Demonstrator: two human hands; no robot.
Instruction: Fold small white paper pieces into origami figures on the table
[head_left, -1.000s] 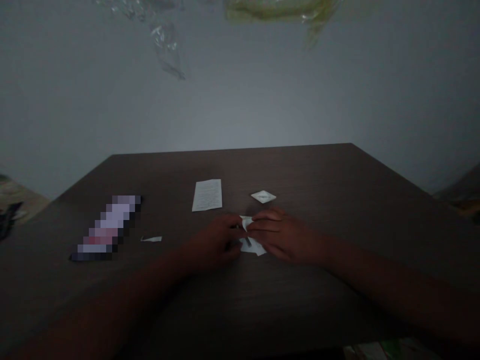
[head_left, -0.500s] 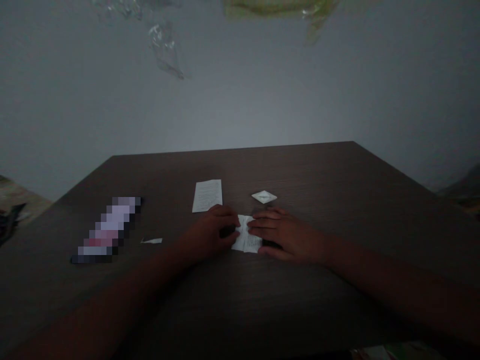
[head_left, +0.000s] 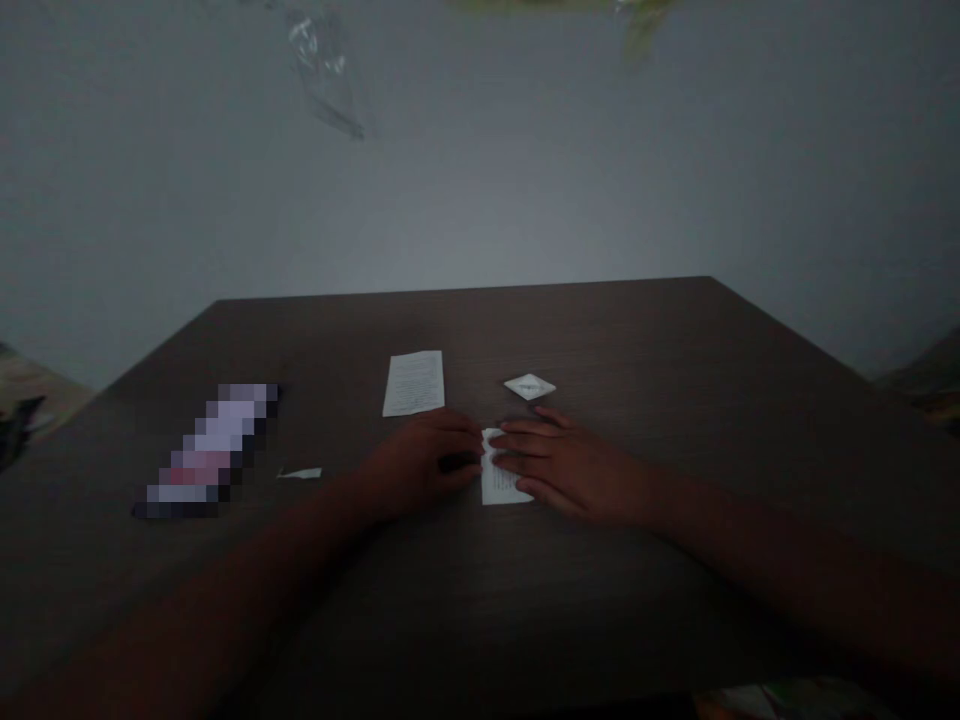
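A small printed paper [head_left: 497,490] lies on the table, its left part now folded out of sight so that a straight edge shows. My left hand [head_left: 424,462] is curled at that edge, fingers and thumb closing on it. Flat over the paper's right part lies my right hand [head_left: 574,465], fingers spread, covering much of the print. Just beyond the right hand rests a diamond-shaped folded paper [head_left: 529,386]. Another printed sheet [head_left: 415,383] lies flat beyond my left hand.
A phone-like slab [head_left: 217,445], its screen blurred out, lies to the left on the dark wooden table [head_left: 600,330]. A thin paper scrap [head_left: 303,473] sits between it and my left forearm. Behind the table stands a pale wall [head_left: 480,200] with clear plastic [head_left: 326,80] on it.
The paper under my hands showed a creased left part before; now it ends in a straight edge at my left fingertips. Both hands stay nearly in place. The view has tilted slightly down.
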